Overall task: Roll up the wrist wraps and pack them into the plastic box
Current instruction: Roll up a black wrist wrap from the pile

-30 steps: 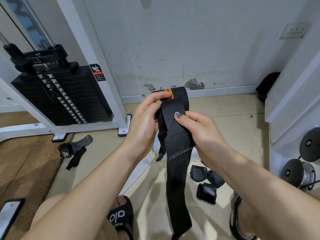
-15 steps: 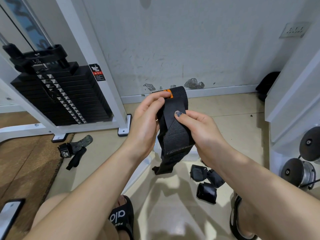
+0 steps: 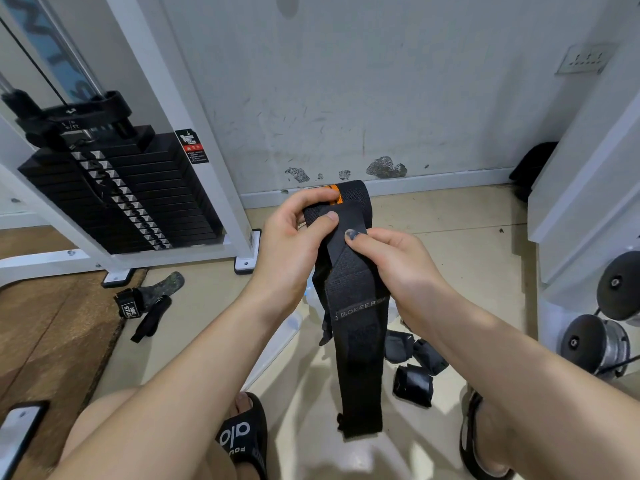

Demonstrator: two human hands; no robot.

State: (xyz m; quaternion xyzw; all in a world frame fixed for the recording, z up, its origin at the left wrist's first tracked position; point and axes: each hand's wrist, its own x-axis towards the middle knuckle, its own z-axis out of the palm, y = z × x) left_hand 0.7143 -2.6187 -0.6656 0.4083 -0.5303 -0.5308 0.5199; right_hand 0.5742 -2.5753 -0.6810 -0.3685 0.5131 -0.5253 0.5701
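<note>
From the head camera, both hands hold one long black woven wrist wrap with an orange stripe (image 3: 349, 271) up in front of the body, above the pale tiled floor (image 3: 450, 258). The left hand (image 3: 294, 244) pinches the wrap's upper end, its thumb pressed on the near face and its fingers curled over the top edge beside the orange stripe. The right hand (image 3: 394, 265) grips the band just to the right and slightly lower, thumb on the front and fingers curled behind. Below the hands the wrap hangs straight down, its free end dangling between the two feet in black slide sandals (image 3: 242, 441).

On the floor to the right of the hanging band lie three small black rolled-up wrist wraps (image 3: 414, 363), close together. A clear plastic box (image 3: 277, 341) shows partly behind the left forearm, near the wrap. Far left stands a white cable machine with a black weight stack (image 3: 117, 192). Near its foot, black lifting straps (image 3: 145, 303) lie on the floor beside a brown mat (image 3: 45, 327).
</note>
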